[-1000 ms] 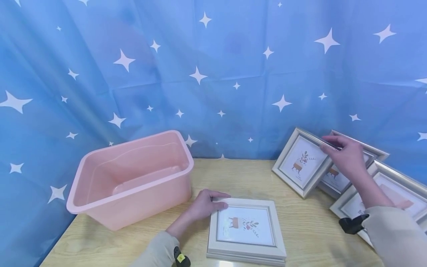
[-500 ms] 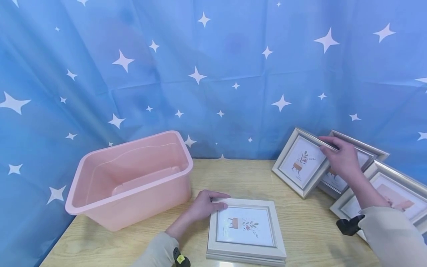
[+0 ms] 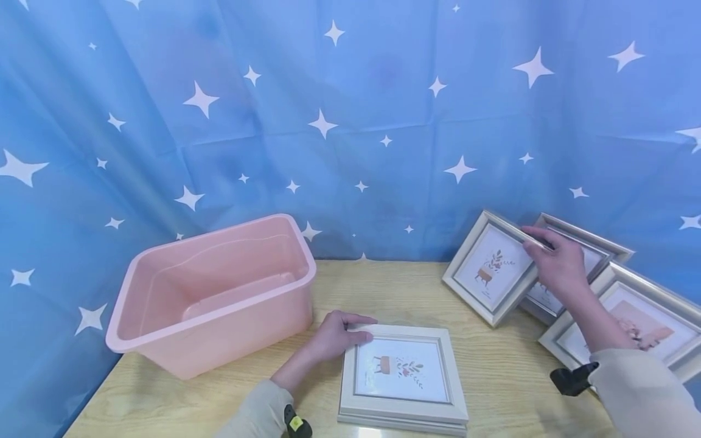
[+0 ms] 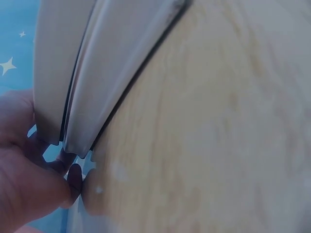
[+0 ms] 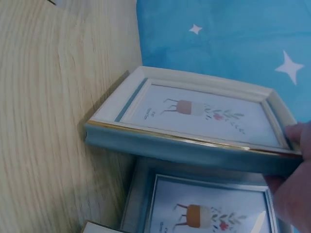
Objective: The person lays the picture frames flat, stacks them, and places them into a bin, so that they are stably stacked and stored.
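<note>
While the left hand [image 3: 334, 337] grips the far left corner of a stack [image 3: 402, 371] of pale frames, thumb on top and fingers at the edge, the right hand [image 3: 560, 263] pinches the upper right edge of a tilted silver frame [image 3: 489, 267]. The stack lies flat near the front of the table [image 3: 378, 289], its top print showing a plant pot on legs; two frame edges, one over the other, show in the left wrist view. The silver frame, well to the right at the back, bears a like print and partly covers a second frame [image 3: 594, 258]. Nearer the right sleeve [image 3: 638, 383], the forearm crosses a third frame [image 3: 646, 316]. Left of the stack stands a pink tub [image 3: 241, 328], beside the left hand. Blue cloth [image 3: 383, 79] with white stars hangs behind.
</note>
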Demonstrator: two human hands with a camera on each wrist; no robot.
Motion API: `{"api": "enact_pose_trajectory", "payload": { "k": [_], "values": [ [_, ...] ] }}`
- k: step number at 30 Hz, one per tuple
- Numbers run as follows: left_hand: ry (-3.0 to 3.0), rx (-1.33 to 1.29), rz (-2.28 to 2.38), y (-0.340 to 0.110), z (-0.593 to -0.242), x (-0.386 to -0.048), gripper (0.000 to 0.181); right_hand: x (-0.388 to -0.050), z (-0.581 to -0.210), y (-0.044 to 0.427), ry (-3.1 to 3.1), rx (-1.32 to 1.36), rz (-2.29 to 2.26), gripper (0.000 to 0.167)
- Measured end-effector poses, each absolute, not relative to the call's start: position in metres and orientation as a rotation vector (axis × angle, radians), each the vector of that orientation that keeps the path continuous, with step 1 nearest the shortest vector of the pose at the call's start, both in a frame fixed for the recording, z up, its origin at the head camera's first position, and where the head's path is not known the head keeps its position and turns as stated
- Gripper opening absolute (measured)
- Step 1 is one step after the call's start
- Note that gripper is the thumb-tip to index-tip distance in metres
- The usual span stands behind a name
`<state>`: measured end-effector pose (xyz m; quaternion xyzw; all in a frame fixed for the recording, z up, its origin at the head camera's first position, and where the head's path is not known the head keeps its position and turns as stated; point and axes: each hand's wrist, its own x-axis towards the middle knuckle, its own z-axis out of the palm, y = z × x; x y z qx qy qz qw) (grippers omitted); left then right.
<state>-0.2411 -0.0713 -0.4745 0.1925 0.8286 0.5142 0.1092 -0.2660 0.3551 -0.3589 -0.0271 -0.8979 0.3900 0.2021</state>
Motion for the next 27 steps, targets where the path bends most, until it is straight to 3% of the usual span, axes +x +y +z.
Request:
{"api": "enact_pose_trajectory", "payload": {
  "k": [10, 16, 23, 27],
  "values": [
    [2.481, 0.589, 1.577, -0.069, -0.468, -0.242, 0.044, -0.232, -0.356, 0.343, -2.351, -0.148, 1.363, 0.041],
    [2.506, 0.615, 1.686, -0.062, -0.453, -0.236, 0.056, -0.209, -0.357, 0.331, -2.298, -0.228, 1.597, 0.050],
    [2.423, 0.770, 1.873, -0.050, -0.432, -0.229, 0.061, -0.189, -0.358, 0.314, -1.769, -0.039, 2.288, 0.042],
    [2.376, 0.848, 1.956, -0.048, -0.417, -0.225, 0.057, -0.182, -0.361, 0.303, -1.647, 0.091, 2.439, 0.036]
  ]
}}
